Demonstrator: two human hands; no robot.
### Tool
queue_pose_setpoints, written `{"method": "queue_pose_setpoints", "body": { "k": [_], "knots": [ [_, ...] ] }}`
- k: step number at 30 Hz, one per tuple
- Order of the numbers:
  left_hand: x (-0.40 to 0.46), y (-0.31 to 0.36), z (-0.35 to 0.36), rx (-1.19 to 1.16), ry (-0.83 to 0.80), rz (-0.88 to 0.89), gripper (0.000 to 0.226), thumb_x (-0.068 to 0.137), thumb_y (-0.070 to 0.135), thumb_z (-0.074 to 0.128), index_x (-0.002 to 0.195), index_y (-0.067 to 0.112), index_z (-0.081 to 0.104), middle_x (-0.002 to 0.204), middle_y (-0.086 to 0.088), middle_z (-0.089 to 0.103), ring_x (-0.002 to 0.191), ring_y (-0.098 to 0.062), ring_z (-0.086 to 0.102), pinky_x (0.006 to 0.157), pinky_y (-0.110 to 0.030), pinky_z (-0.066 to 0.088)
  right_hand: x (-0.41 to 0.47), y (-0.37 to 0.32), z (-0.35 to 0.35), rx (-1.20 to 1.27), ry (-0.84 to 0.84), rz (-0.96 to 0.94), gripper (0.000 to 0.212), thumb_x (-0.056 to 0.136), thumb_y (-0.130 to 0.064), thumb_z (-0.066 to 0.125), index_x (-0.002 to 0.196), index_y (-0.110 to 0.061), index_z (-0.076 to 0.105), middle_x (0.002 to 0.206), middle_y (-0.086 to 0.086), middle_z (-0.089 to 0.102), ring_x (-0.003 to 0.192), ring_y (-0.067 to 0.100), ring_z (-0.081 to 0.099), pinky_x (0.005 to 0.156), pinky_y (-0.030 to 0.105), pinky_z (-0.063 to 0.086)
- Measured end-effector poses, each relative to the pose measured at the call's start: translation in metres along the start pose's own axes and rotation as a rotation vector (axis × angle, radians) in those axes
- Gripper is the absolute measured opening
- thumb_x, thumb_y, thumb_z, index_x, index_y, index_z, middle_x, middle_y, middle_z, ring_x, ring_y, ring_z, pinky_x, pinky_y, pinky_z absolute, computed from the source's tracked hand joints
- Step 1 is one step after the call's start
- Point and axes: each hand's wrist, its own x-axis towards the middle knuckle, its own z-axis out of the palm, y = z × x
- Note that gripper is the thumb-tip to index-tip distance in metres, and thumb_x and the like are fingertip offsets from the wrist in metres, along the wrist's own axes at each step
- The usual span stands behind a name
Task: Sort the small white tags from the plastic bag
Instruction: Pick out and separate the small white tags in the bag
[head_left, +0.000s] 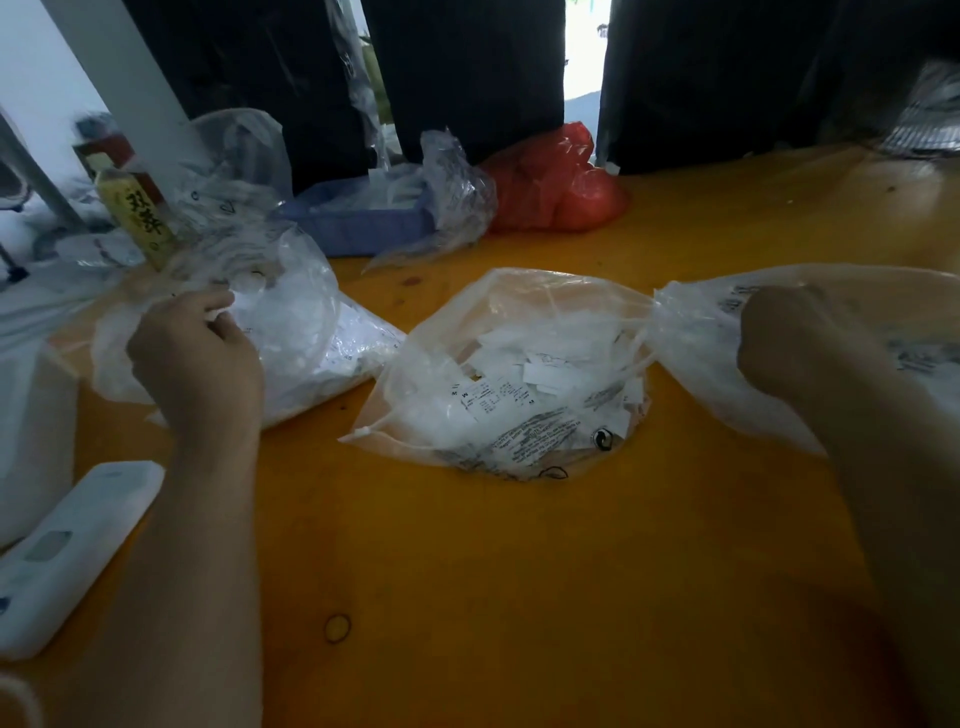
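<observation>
The right hand (795, 343) is dark and seen from behind, so its fingers and whatever they touch inside the right bag (727, 364) stay hidden; that bag runs off the right edge. The left hand's (195, 358) fingertips vanish into the crumpled film of the left bag (301, 322). Print on the tags (524, 374) in the middle bag (498, 291) is too small to read. The white device (72, 545) is cut by the left edge. The top-right corner is motion-blurred.
</observation>
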Motion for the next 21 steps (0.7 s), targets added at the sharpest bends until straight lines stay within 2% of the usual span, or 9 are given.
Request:
{"method": "queue_pose_setpoints", "body": {
  "k": [2, 3, 8, 12, 15, 18, 21],
  "knots": [
    [0.0, -0.003, 0.001, 0.002, -0.017, -0.02, 0.03, 0.1, -0.002, 0.059, 0.125, 0.002, 0.075, 0.124, -0.023, 0.073, 0.116, -0.04, 0.069, 0.103, -0.05, 0.055, 0.002, -0.003, 0.003, -0.029, -0.094, 0.024, 0.026, 0.093, -0.003, 0.058, 0.068, -0.008, 0.052, 0.099, 0.022, 0.061, 0.082, 0.033, 0.061, 0.079, 0.042, 0.055],
    [0.0, -0.004, 0.001, 0.004, -0.022, -0.039, 0.03, 0.1, -0.002, 0.059, 0.125, 0.002, 0.075, 0.125, -0.023, 0.073, 0.116, -0.04, 0.07, 0.103, -0.051, 0.055, 0.004, -0.003, 0.005, -0.034, -0.123, 0.039, 0.023, 0.094, -0.006, 0.059, 0.072, -0.007, 0.055, 0.107, 0.024, 0.062, 0.087, 0.035, 0.062, 0.08, 0.041, 0.054],
    [0.0, -0.007, -0.004, -0.016, -0.011, -0.115, 0.029, 0.1, -0.002, 0.06, 0.126, 0.0, 0.073, 0.124, -0.023, 0.074, 0.114, -0.038, 0.071, 0.102, -0.049, 0.056, 0.005, -0.005, 0.014, 0.031, -0.064, 0.043, 0.028, 0.095, -0.012, 0.06, 0.068, -0.008, 0.052, 0.08, 0.017, 0.058, 0.079, 0.032, 0.061, 0.067, 0.036, 0.048],
    [-0.006, 0.005, -0.002, -0.015, -0.092, -0.041, 0.024, 0.1, 0.004, 0.064, 0.121, 0.004, 0.076, 0.118, -0.02, 0.077, 0.109, -0.036, 0.072, 0.101, -0.044, 0.054, 0.005, -0.006, 0.017, 0.039, -0.05, 0.024, 0.033, 0.096, -0.021, 0.062, 0.069, -0.011, 0.047, 0.09, 0.018, 0.061, 0.086, 0.034, 0.062, 0.07, 0.037, 0.048],
    [-0.005, 0.01, 0.001, -0.023, -0.134, -0.059, 0.027, 0.103, 0.008, 0.058, 0.122, 0.011, 0.076, 0.122, -0.016, 0.076, 0.114, -0.034, 0.07, 0.103, -0.044, 0.053, 0.005, -0.005, 0.018, 0.051, -0.035, 0.02, 0.03, 0.096, -0.02, 0.063, 0.07, -0.011, 0.05, 0.092, 0.018, 0.063, 0.086, 0.034, 0.062, 0.071, 0.038, 0.05],
    [-0.004, 0.014, 0.001, -0.008, -0.115, -0.085, 0.032, 0.104, 0.012, 0.051, 0.128, 0.014, 0.073, 0.128, -0.018, 0.073, 0.121, -0.038, 0.065, 0.106, -0.049, 0.048, 0.005, -0.005, 0.019, 0.064, -0.014, 0.027, 0.028, 0.094, -0.013, 0.062, 0.068, -0.01, 0.051, 0.087, 0.017, 0.062, 0.082, 0.033, 0.061, 0.069, 0.037, 0.047],
    [-0.008, 0.027, 0.0, 0.074, -0.016, -0.098, 0.036, 0.103, 0.015, 0.044, 0.128, 0.014, 0.07, 0.127, -0.021, 0.07, 0.127, -0.042, 0.054, 0.104, -0.052, 0.037, 0.004, -0.006, 0.017, 0.076, 0.041, 0.04, 0.029, 0.093, -0.003, 0.057, 0.066, -0.007, 0.048, 0.083, 0.017, 0.061, 0.076, 0.033, 0.058, 0.067, 0.037, 0.045]
  ]
}}
